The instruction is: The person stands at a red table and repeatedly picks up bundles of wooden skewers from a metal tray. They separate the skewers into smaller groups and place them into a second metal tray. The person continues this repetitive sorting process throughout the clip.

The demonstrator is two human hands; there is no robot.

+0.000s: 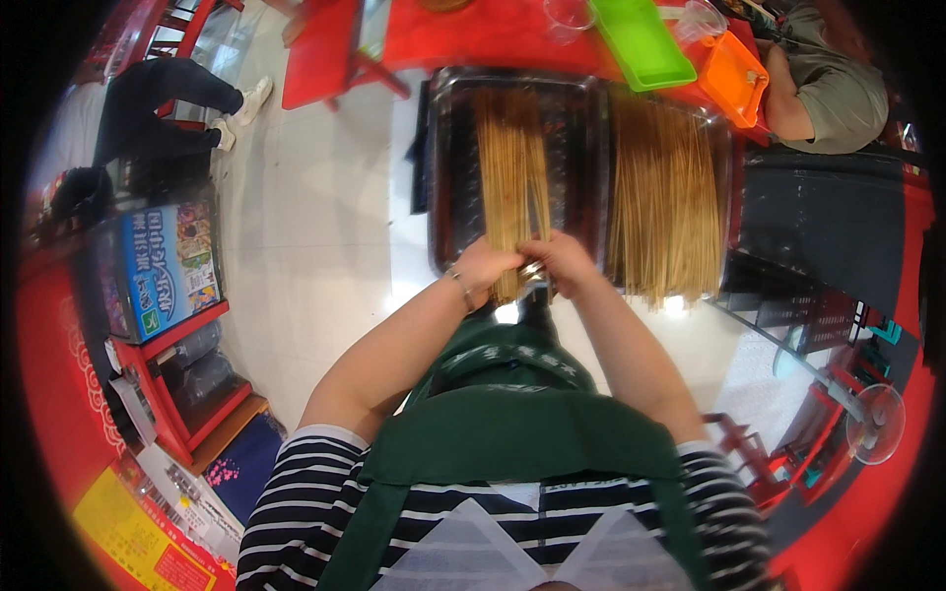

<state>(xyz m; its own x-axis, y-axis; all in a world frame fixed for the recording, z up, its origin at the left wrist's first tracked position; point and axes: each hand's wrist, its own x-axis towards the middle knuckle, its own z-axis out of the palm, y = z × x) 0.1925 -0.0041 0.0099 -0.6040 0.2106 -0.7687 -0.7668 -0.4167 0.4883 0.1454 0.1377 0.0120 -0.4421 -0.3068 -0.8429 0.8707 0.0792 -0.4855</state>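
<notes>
Two rectangular metal trays lie before me. Over the left tray [443, 170], my left hand [484, 267] is closed around a bundle of long thin wooden skewers [506, 177]. My right hand [563, 258] touches my left at the near end of the bundle and pinches a few skewers [541, 192] that stand slightly apart from the rest. The skewers run lengthwise, away from me, with their near ends past the tray's edge. In the right tray [602, 133] many more skewers [665, 199] lie side by side, their near ends also overhanging the rim.
A red table [473, 37] beyond the trays bears a green tray [639, 44], an orange tray [732, 81] and clear plastic cups [569, 18]. One person [820, 89] sits at the far right, another [170, 103] at the left. A red stool [318, 59] stands far left.
</notes>
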